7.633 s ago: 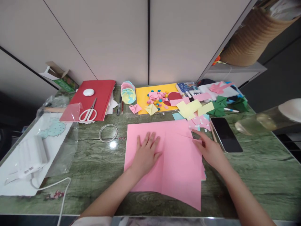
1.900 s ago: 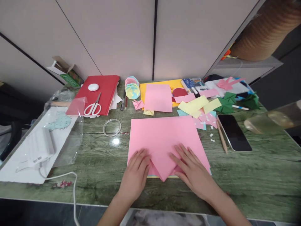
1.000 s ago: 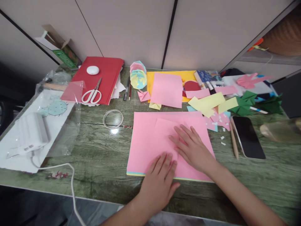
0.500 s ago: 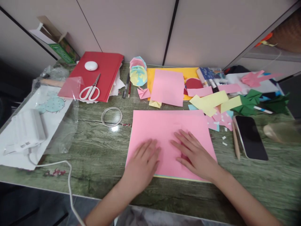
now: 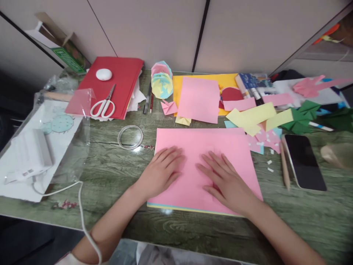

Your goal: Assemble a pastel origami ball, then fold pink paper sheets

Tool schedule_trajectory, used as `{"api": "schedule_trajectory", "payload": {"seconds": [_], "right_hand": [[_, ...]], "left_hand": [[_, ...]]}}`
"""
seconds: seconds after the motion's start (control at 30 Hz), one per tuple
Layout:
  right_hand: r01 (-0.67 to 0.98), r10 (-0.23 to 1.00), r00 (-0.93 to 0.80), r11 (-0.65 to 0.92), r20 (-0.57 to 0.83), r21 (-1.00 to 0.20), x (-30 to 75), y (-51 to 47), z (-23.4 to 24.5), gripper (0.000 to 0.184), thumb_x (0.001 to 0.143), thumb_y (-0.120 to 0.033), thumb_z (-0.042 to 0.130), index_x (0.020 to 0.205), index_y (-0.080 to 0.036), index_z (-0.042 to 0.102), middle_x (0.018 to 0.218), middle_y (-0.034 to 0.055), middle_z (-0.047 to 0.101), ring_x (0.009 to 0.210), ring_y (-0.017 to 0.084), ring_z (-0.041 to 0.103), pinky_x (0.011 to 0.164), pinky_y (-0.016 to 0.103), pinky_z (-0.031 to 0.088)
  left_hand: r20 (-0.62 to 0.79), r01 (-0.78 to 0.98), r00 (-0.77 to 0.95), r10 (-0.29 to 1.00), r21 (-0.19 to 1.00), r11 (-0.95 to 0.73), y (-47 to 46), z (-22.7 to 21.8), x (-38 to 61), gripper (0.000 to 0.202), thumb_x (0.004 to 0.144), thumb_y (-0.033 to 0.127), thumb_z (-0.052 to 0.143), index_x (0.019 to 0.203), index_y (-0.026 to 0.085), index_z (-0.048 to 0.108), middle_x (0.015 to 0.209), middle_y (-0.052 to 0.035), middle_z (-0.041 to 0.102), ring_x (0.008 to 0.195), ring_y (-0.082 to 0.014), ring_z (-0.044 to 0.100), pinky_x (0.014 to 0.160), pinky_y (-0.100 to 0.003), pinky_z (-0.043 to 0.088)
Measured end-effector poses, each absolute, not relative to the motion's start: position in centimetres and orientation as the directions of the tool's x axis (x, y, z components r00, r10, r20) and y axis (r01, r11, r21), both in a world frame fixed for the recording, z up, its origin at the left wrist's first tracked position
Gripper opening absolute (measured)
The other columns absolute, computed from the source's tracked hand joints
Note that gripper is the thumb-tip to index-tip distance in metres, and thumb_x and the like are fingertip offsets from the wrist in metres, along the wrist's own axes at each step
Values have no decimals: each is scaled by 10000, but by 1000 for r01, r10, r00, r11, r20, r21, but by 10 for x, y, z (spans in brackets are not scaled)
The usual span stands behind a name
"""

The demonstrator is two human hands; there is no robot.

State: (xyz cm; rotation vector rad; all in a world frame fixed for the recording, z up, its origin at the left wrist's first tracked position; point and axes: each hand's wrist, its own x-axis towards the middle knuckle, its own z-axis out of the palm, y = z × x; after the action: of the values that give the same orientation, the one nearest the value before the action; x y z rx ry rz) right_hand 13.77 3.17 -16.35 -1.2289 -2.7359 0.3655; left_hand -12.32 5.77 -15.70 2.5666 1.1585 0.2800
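A stack of coloured paper [image 5: 193, 191] lies on the table in front of me, its top sheet pink, with blue and yellow edges showing beneath at the near side. My left hand [image 5: 162, 169] rests flat on the left part of the top sheet, fingers stretched out. On the right part lies my right hand [image 5: 226, 180], palm down with its fingers spread. Neither hand grips anything. Just beyond the stack are a smaller pink sheet [image 5: 198, 99] and a little folded pink paper piece [image 5: 168, 107].
Left of the stack lies a round ring of cord [image 5: 130, 137]; farther back, white-handled scissors [image 5: 103, 107] rest on a red folder [image 5: 118, 79]. Paper strips [image 5: 250, 117], a pencil [image 5: 285, 165] and a phone [image 5: 305, 162] lie to the right. A white charger [image 5: 34, 151] trails a cable at left.
My left hand has moved forward and slightly left over the pink sheet, uncovering its near edge. My right hand stays almost in place on the paper. The view has shifted slightly.
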Motion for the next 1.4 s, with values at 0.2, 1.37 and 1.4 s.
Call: {"api": "schedule_trajectory", "payload": {"seconds": [0.2, 1.37, 1.4], "right_hand": [[717, 747, -664, 647, 29, -259, 136, 33, -166, 537, 873, -392, 469, 1365, -201, 373, 1480, 86, 260, 1382, 258, 132, 1095, 543, 182], [721, 751, -659, 643, 30, -257, 136, 34, -170, 549, 865, -411, 475, 1367, -218, 369, 1469, 79, 288, 1377, 260, 159, 1087, 555, 192], [720, 750, -660, 644, 29, -261, 136, 34, -170, 551, 864, -412, 475, 1369, -221, 367, 1468, 79, 292, 1376, 261, 162, 1085, 558, 192]], "left_hand": [[17, 695, 674, 739, 326, -641, 58, -161, -121, 499, 902, 376, 425, 1359, 185, 370, 1444, -57, 361, 1363, -244, 215, 1110, -456, 202], [10, 702, 666, 746, 332, -631, 58, -161, -119, 474, 903, 358, 419, 1348, 199, 390, 1439, -62, 369, 1364, -238, 222, 1106, -455, 204], [14, 700, 666, 746, 334, -631, 58, -161, -119, 474, 901, 355, 423, 1348, 201, 391, 1438, -65, 372, 1363, -240, 224, 1105, -458, 206]]}}
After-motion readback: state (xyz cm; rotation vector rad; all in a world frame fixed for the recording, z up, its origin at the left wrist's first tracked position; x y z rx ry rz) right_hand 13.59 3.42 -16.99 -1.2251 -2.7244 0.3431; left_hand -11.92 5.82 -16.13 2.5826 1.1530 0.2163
